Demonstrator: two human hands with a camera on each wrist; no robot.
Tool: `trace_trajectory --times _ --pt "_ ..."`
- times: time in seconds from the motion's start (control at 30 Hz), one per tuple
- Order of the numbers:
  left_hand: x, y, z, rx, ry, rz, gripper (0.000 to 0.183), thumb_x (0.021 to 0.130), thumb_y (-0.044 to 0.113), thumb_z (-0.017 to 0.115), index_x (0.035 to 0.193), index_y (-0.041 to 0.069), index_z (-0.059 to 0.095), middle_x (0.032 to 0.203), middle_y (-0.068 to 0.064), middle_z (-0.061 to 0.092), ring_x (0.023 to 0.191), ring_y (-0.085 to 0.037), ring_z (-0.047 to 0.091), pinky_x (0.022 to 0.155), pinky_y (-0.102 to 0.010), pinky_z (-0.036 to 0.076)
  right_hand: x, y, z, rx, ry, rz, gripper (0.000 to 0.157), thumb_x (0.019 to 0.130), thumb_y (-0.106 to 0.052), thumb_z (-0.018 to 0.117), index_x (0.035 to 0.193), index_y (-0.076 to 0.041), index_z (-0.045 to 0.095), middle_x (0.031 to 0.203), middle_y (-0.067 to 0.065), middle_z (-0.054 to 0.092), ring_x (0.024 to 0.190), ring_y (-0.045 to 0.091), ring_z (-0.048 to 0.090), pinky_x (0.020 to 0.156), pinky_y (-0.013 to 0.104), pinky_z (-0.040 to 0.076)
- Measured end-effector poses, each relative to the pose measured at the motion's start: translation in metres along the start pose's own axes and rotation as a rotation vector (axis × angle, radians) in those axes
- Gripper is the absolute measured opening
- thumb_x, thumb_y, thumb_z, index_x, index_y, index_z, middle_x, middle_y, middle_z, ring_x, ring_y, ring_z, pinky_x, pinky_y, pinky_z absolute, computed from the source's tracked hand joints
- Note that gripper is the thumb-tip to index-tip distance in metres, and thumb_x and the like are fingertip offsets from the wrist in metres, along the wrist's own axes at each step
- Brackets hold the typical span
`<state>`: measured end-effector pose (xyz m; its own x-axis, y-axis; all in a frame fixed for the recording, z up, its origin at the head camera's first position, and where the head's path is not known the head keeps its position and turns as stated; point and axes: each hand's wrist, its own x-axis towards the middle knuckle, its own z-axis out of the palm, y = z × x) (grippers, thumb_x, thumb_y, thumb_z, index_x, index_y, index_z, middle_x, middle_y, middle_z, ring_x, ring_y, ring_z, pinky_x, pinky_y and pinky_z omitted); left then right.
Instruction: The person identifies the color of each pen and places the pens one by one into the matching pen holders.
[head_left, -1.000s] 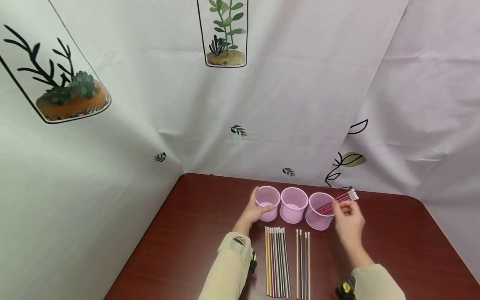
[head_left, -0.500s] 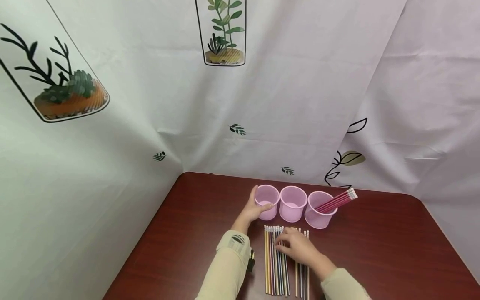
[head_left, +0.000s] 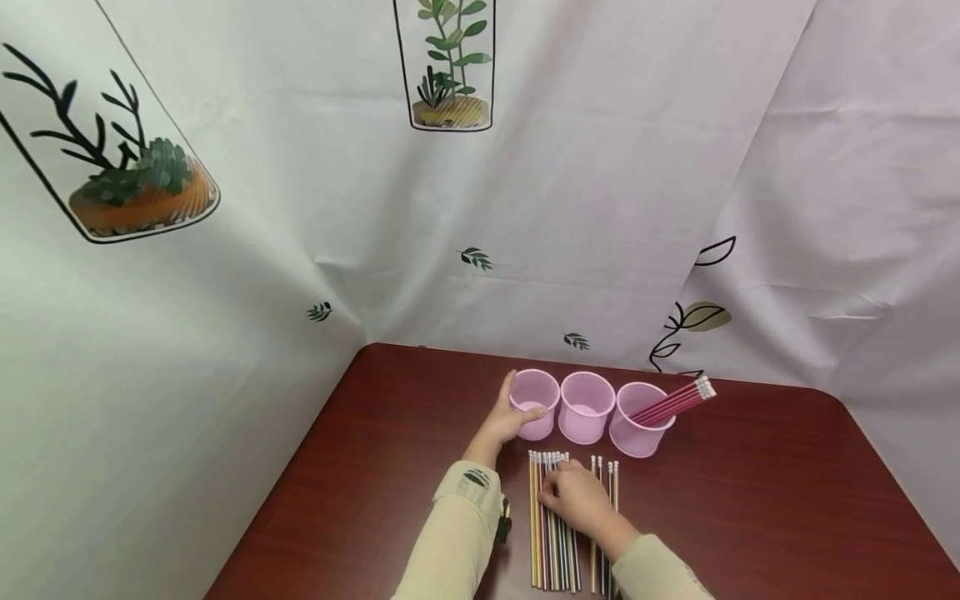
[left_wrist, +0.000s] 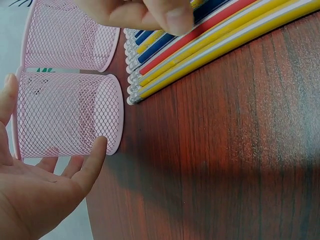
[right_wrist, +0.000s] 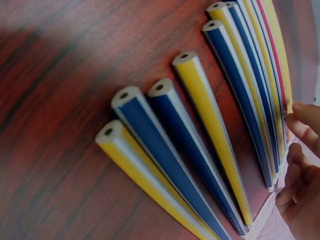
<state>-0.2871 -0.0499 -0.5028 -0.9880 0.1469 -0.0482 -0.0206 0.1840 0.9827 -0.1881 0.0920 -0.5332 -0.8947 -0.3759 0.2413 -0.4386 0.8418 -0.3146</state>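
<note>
My left hand [head_left: 504,421] grips the leftmost pink mesh pencil cup [left_wrist: 65,115], fingers and thumb spread around its side. Right of it stand the middle pink cup [head_left: 583,429] and the right cup [head_left: 633,440]. Several dark pink pencils [head_left: 670,406] lean in that right cup. My right hand [head_left: 581,497] is over a row of striped pencils [head_left: 542,542], near their eraser ends. Its bent fingertips are by a red pencil [right_wrist: 271,37], with a gap between them in the right wrist view; no pencil is lifted.
A smaller group of yellow and blue pencils [head_left: 613,492] lies right of the row, partly under my right forearm. The brown wooden table [head_left: 787,483] extends to both sides. White printed fabric [head_left: 600,208] hangs behind and on the left.
My right hand has left the dark pink pencils in the right cup, come down over the row of striped pencils and shifted slightly left. My left hand stays on its cup.
</note>
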Motion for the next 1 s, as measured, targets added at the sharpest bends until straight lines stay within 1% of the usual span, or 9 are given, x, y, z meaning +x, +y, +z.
trace_trajectory --times 0.13,0.23,0.3,0.4,0.5,0.63,0.7,0.77,1.0 --pt "0.000 0.000 0.000 -0.001 0.005 0.009 0.095 0.074 0.008 0.076 0.148 0.012 0.015 0.143 -0.027 0.027 0.127 -0.043 0.032 0.104 -0.053 0.026 0.002 -0.003 0.002 -0.058 0.046 -0.029 0.028 0.068 -0.025 0.075 0.056 -0.020 0.050 0.063 -0.009 0.040 0.064 0.015 0.044 0.053 0.029 0.041" --pt "0.001 0.000 0.000 -0.007 0.005 0.007 0.095 0.074 0.008 0.076 0.148 0.013 0.015 0.143 -0.027 0.028 0.127 -0.043 0.032 0.104 -0.053 0.026 0.003 -0.007 0.002 -0.080 0.048 -0.011 0.027 0.067 -0.020 0.071 0.055 -0.018 0.047 0.062 -0.007 0.040 0.063 0.017 0.045 0.050 0.029 0.040" --pt "0.001 -0.001 0.000 -0.015 0.004 0.006 0.096 0.074 0.008 0.076 0.148 0.013 0.015 0.143 -0.027 0.028 0.127 -0.043 0.032 0.104 -0.052 0.025 0.004 -0.009 0.002 -0.084 0.022 0.042 0.024 0.065 -0.018 0.068 0.055 -0.017 0.046 0.062 -0.004 0.042 0.063 0.019 0.046 0.050 0.031 0.041" --pt "0.001 -0.001 0.000 -0.014 0.005 0.011 0.096 0.074 0.007 0.076 0.148 0.013 0.015 0.142 -0.027 0.029 0.126 -0.043 0.033 0.104 -0.053 0.026 0.006 -0.012 -0.001 -0.091 -0.039 0.137 0.021 0.063 -0.019 0.067 0.055 -0.013 0.048 0.063 0.002 0.047 0.066 0.025 0.050 0.052 0.038 0.045" --pt "0.002 -0.002 0.001 -0.011 0.006 0.016 0.096 0.074 0.007 0.076 0.148 0.012 0.016 0.142 -0.027 0.029 0.126 -0.043 0.034 0.104 -0.053 0.026 0.009 -0.014 -0.003 -0.103 -0.111 0.220 0.026 0.062 -0.024 0.070 0.055 -0.007 0.052 0.066 0.008 0.051 0.071 0.029 0.053 0.058 0.043 0.048" --pt "0.002 -0.004 0.001 -0.012 0.004 0.017 0.095 0.074 0.008 0.076 0.148 0.012 0.016 0.143 -0.026 0.029 0.126 -0.042 0.034 0.104 -0.052 0.026 0.010 -0.015 -0.005 -0.118 -0.184 0.277 0.030 0.064 -0.028 0.072 0.056 -0.004 0.055 0.069 0.010 0.055 0.073 0.029 0.052 0.065 0.043 0.048" --pt "0.002 -0.004 0.002 -0.014 0.003 0.022 0.095 0.074 0.008 0.076 0.147 0.011 0.016 0.143 -0.026 0.029 0.126 -0.042 0.034 0.104 -0.052 0.026 0.010 -0.015 -0.005 -0.127 -0.200 0.285 0.030 0.064 -0.029 0.071 0.057 -0.004 0.056 0.070 0.011 0.056 0.074 0.029 0.051 0.068 0.043 0.048" --pt "0.002 -0.004 0.001 -0.017 0.003 0.023 0.095 0.074 0.007 0.076 0.147 0.011 0.016 0.143 -0.026 0.029 0.126 -0.042 0.033 0.104 -0.052 0.025 0.009 -0.015 -0.005 -0.136 -0.204 0.289 0.031 0.066 -0.030 0.071 0.058 -0.004 0.056 0.071 0.011 0.057 0.075 0.029 0.052 0.068 0.043 0.048" --pt "0.001 -0.004 0.002 -0.017 0.005 0.028 0.095 0.074 0.007 0.076 0.147 0.011 0.016 0.143 -0.026 0.029 0.126 -0.043 0.033 0.104 -0.053 0.026 0.005 -0.014 0.001 -0.168 -0.177 0.276 0.032 0.070 -0.031 0.069 0.058 -0.004 0.057 0.072 0.012 0.058 0.075 0.029 0.053 0.066 0.043 0.049"
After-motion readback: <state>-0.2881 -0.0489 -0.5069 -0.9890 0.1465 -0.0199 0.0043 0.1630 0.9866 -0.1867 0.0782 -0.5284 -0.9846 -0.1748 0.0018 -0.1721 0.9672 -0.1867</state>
